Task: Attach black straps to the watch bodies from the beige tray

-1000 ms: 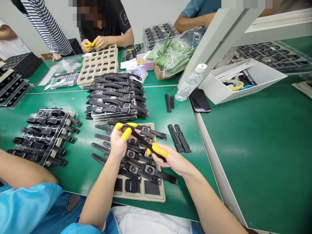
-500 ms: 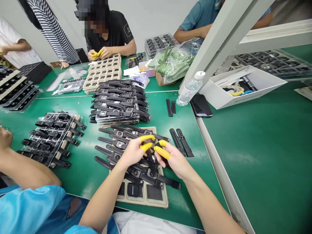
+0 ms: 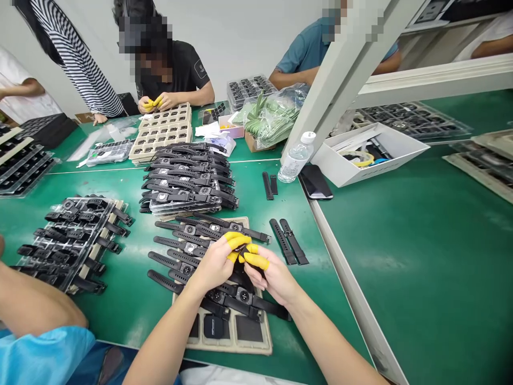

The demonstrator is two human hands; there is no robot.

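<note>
My left hand (image 3: 216, 264) and my right hand (image 3: 274, 270) meet over a beige tray (image 3: 267, 334), with yellow finger cots on several fingers. Pinched between them is a small black smartwatch (image 3: 239, 249), mostly covered by the fingers; a dark strap seems to hang below. Black smartwatches (image 3: 186, 270) lie across the tray in rows, back sides up, with straps stretched out. Along the near row of compartments sits a dark square piece (image 3: 215, 326). Two loose black watch straps (image 3: 294, 241) lie on the green table, right of my right hand.
Stacked trays of watches (image 3: 188, 179) stand behind, another stack (image 3: 76, 240) at left. At right are a water bottle (image 3: 296, 158), a phone (image 3: 316, 182), a white box (image 3: 368, 155) and a raised table divider (image 3: 340, 272). A co-worker's arm (image 3: 36, 294) rests at left; others sit opposite.
My hands have drawn closer together around the smartwatch, and the left fingers now cover more of it. The camera view has shifted, so the table contents appear lower and further left.
</note>
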